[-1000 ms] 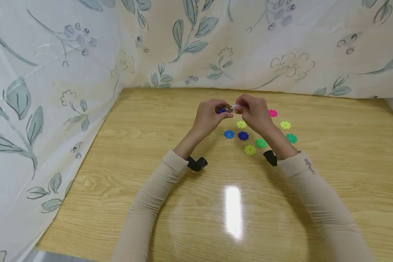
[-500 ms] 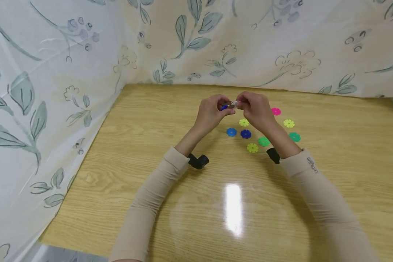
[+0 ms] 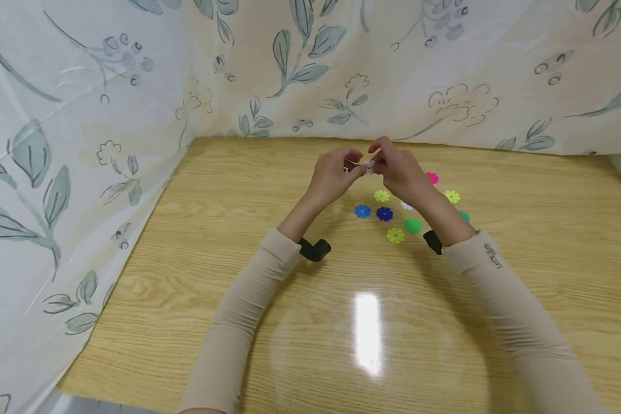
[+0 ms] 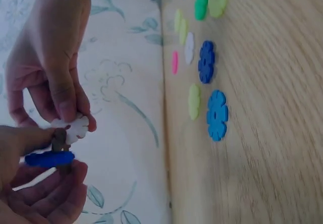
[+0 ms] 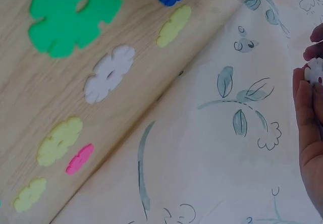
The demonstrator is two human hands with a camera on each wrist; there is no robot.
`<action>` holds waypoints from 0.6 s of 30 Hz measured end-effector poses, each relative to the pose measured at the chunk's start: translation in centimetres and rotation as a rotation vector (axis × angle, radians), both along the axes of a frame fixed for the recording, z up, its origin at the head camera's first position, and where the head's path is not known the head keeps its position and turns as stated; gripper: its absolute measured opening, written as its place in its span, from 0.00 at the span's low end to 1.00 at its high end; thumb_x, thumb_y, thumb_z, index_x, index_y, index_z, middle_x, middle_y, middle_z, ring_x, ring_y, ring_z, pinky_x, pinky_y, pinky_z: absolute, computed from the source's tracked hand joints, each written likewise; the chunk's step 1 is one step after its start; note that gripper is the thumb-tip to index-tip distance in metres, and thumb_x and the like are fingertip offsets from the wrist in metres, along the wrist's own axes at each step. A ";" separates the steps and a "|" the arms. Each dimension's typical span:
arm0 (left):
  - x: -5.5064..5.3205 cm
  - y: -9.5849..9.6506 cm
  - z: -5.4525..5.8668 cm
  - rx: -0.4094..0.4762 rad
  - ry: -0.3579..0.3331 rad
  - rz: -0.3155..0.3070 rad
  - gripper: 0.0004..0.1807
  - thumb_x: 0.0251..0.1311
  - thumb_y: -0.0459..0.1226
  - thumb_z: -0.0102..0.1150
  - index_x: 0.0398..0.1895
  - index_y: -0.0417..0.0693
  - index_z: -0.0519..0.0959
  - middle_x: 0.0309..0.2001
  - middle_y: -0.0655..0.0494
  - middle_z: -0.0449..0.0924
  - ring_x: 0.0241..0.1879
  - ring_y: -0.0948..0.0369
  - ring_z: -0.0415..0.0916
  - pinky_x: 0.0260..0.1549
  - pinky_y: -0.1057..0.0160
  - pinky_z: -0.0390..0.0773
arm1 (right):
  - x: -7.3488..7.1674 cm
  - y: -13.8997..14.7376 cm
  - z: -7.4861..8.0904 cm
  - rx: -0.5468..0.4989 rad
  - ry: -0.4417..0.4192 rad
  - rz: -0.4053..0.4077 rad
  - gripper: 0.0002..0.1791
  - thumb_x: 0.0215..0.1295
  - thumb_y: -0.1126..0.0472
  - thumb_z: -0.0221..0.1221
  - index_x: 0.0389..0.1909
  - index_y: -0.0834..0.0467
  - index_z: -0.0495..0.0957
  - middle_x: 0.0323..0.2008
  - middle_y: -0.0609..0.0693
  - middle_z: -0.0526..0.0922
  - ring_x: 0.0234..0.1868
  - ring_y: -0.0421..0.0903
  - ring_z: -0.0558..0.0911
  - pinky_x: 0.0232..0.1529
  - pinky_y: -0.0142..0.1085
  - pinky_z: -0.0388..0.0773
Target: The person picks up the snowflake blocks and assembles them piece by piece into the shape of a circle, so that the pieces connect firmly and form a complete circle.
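In the left wrist view, a white notched flower disc meets a brown disc, which is joined crosswise to a blue disc. My left hand grips the brown and blue pieces between thumb and fingers. The white disc is pinched by the thumb and fingers of my right hand, right up against the left fingertips. Both hands are raised over the far part of the table. Fingers hide much of the brown disc in the head view.
Several loose flower discs lie on the wooden table below the hands, among them a light blue one, a dark blue one, a green one and a pink one. A patterned cloth rises behind the table.
The hands have drawn closer together, the white disc has tilted, and the left thumb now covers more of the brown disc. A white disc on the table shows beside the right wrist.
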State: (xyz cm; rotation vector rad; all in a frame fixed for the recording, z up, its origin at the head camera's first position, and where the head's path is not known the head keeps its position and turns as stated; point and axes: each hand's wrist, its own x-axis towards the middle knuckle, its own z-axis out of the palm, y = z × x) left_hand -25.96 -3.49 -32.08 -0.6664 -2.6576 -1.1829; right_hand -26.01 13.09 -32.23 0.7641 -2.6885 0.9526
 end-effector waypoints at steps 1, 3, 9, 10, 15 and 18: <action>-0.1 0.0 0.0 -0.001 0.002 -0.016 0.12 0.59 0.39 0.58 0.42 0.40 0.79 0.39 0.50 0.83 0.36 0.61 0.80 0.37 0.70 0.77 | 0.0 0.0 0.0 -0.008 -0.024 0.002 0.14 0.64 0.73 0.50 0.49 0.63 0.62 0.38 0.61 0.83 0.39 0.54 0.82 0.34 0.40 0.73; -0.2 0.0 0.0 -0.010 0.008 -0.043 0.08 0.60 0.37 0.57 0.37 0.41 0.80 0.35 0.52 0.83 0.33 0.63 0.79 0.33 0.72 0.75 | 0.1 0.0 0.1 -0.019 -0.034 0.011 0.14 0.64 0.72 0.51 0.48 0.63 0.63 0.39 0.62 0.83 0.40 0.54 0.82 0.37 0.41 0.75; -0.3 -0.8 -0.2 -0.043 -0.019 -0.049 0.07 0.60 0.37 0.57 0.33 0.42 0.79 0.30 0.53 0.81 0.29 0.63 0.76 0.30 0.72 0.71 | -0.4 0.8 0.0 0.039 -0.076 -0.035 0.08 0.61 0.71 0.55 0.41 0.69 0.75 0.38 0.63 0.81 0.40 0.56 0.81 0.43 0.47 0.76; -0.4 -0.9 -0.3 -0.050 -0.026 -0.041 0.07 0.60 0.37 0.57 0.33 0.42 0.79 0.31 0.53 0.81 0.29 0.64 0.77 0.31 0.71 0.72 | -0.5 1.1 -0.1 0.085 -0.128 -0.044 0.09 0.62 0.70 0.54 0.42 0.70 0.76 0.38 0.64 0.81 0.40 0.57 0.80 0.43 0.48 0.76; -0.4 -1.6 -0.8 -0.083 -0.059 -0.012 0.07 0.60 0.38 0.57 0.32 0.43 0.79 0.30 0.53 0.80 0.29 0.63 0.74 0.31 0.70 0.71 | -1.0 1.7 -1.2 0.366 -0.385 -0.016 0.17 0.62 0.65 0.56 0.48 0.72 0.72 0.43 0.68 0.78 0.43 0.60 0.78 0.46 0.51 0.73; -0.4 -1.9 -1.0 -0.088 -0.080 -0.013 0.07 0.60 0.38 0.57 0.32 0.42 0.79 0.29 0.53 0.80 0.27 0.62 0.72 0.29 0.70 0.70 | -1.2 1.5 -2.0 0.429 -0.451 -0.016 0.18 0.61 0.64 0.58 0.48 0.70 0.70 0.45 0.67 0.75 0.44 0.59 0.75 0.47 0.50 0.72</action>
